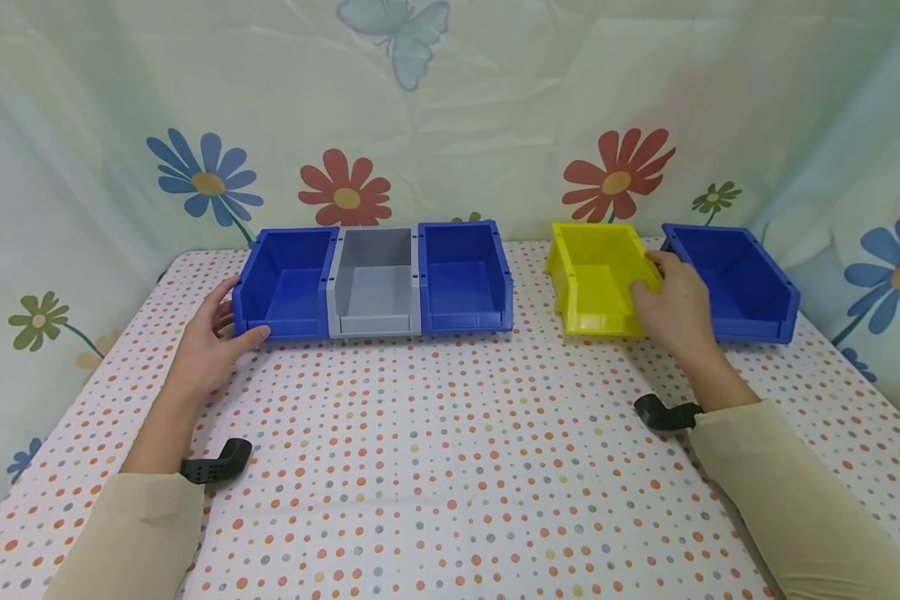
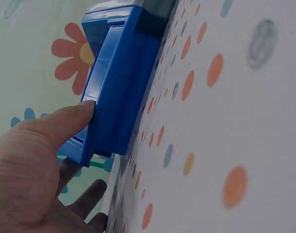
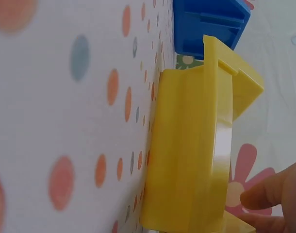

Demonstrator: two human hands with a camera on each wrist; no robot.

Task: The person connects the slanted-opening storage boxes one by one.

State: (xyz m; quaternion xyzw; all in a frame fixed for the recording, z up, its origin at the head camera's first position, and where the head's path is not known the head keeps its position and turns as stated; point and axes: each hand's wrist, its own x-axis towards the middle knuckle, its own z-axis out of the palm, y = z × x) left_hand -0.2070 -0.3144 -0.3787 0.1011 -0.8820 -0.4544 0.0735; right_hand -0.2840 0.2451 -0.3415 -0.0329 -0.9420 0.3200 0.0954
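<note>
My left hand (image 1: 206, 346) is at the front left corner of a blue storage bin (image 1: 291, 327), the leftmost of a row. Its thumb lies on the front lip while a finger reaches along the outer side wall; the other fingers hang off the bin. My right hand (image 1: 677, 310) holds the right wall of a yellow storage bin (image 1: 600, 323), with the thumb on the inner side and fingers over the top edge. In the right wrist view, the yellow bin (image 3: 187, 155) rests on the cloth, and only the thumb and part of a finger show.
A grey bin (image 1: 375, 325) and another blue bin (image 1: 465, 321) stand side by side against the left one. A further blue bin (image 1: 753, 329) sits just right of my right hand. The dotted tablecloth (image 1: 435, 467) meets a flowered curtain (image 1: 495, 125) behind the bins.
</note>
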